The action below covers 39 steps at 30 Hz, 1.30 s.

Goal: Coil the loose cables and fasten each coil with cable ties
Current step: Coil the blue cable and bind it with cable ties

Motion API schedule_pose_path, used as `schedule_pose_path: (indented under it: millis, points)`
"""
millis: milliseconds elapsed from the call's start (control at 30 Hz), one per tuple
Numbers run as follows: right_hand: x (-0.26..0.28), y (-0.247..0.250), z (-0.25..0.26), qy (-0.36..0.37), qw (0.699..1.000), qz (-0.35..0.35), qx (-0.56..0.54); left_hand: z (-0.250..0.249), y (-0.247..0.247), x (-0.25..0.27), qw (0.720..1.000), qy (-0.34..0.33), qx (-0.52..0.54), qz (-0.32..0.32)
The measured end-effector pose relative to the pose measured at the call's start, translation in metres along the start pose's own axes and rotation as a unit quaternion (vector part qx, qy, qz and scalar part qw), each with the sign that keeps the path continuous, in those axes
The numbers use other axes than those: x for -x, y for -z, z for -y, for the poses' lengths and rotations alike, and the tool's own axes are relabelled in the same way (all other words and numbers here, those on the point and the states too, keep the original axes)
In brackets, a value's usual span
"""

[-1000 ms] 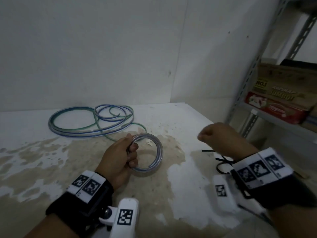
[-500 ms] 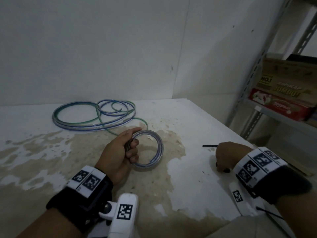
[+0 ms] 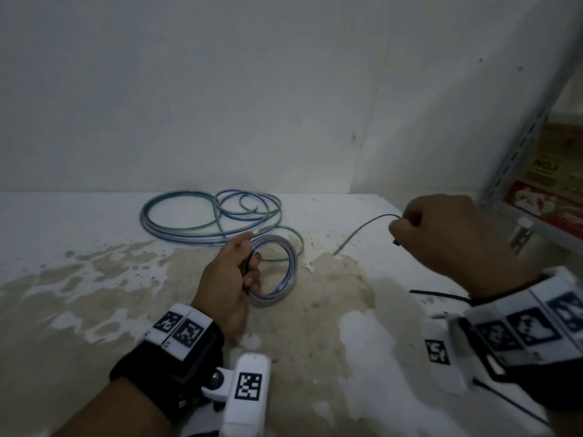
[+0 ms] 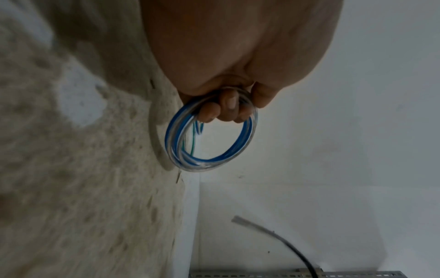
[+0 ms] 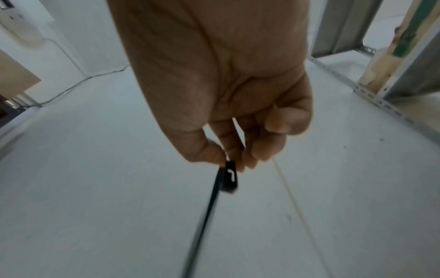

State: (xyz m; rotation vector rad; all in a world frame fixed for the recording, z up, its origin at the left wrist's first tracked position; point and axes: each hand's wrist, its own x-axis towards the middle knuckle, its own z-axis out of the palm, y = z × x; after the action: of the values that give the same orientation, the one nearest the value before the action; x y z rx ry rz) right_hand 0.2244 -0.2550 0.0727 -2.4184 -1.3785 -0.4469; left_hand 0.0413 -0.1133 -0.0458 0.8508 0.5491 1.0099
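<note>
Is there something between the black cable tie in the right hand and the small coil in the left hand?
Nothing visible blocks it. The right hand pinches the cable tie in the air, and only bare table lies between it and the coil held by the left hand.

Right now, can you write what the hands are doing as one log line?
left hand: grips small coil | right hand: pinches black cable tie | loose cables: uncoiled on table

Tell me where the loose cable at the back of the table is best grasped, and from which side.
Probably from above, at the near arc of the loose cable, where several strands run bunched together; the fingers could gather them all. It lies flat, just beyond the left hand holding the small coil.
</note>
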Motion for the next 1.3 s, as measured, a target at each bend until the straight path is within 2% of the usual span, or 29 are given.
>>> schedule_pose_path:
  millis: [67, 133, 200, 333, 467, 600, 700, 800, 900, 967, 1100, 1200, 1300]
  points:
    - [-0.003, -0.016, 0.019, -0.008, 0.999, -0.011, -0.049, -0.002, 0.005, -0.005, 1.000, -0.014, 0.007, -0.015]
    - [-0.004, -0.035, 0.037, -0.012, 0.995, 0.012, -0.100, -0.004, 0.010, -0.009, 0.999, -0.029, -0.003, -0.023]
    - [-0.007, -0.057, 0.051, -0.034, 0.987, 0.079, -0.137, -0.007, 0.015, -0.012, 0.998, -0.046, -0.018, -0.041]
    - [-0.015, -0.089, 0.070, -0.076, 0.953, 0.267, -0.120, -0.013, 0.019, -0.017, 0.990, -0.086, -0.075, -0.077]
    - [-0.020, -0.092, 0.088, -0.066, 0.928, 0.350, -0.112, -0.017, 0.016, -0.015, 0.978, -0.129, -0.138, -0.086]
    - [-0.025, -0.092, 0.107, -0.029, 0.910, 0.403, -0.091, -0.018, 0.014, -0.014, 0.974, -0.142, -0.152, -0.089]
    - [-0.029, -0.089, 0.118, -0.034, 0.900, 0.403, -0.162, -0.016, 0.014, -0.016, 0.976, -0.127, -0.150, -0.096]
    - [-0.030, -0.090, 0.125, -0.049, 0.865, 0.404, -0.292, -0.015, 0.016, -0.017, 0.977, -0.110, -0.165, -0.081]
    - [-0.027, -0.093, 0.129, -0.037, 0.836, 0.403, -0.371, -0.017, 0.016, -0.016, 0.971, -0.107, -0.200, -0.073]
    - [-0.023, -0.097, 0.130, -0.027, 0.819, 0.376, -0.432, -0.020, 0.019, -0.016, 0.966, -0.119, -0.214, -0.081]
    - [-0.014, -0.104, 0.133, 0.039, 0.798, 0.307, -0.517, -0.022, 0.029, -0.021, 0.951, -0.134, -0.256, -0.111]
    - [-0.012, -0.106, 0.131, 0.066, 0.798, 0.283, -0.528, -0.024, 0.032, -0.025, 0.949, -0.126, -0.256, -0.134]
    - [-0.012, -0.110, 0.127, 0.104, 0.834, 0.201, -0.504, -0.025, 0.033, -0.026, 0.942, -0.124, -0.274, -0.150]
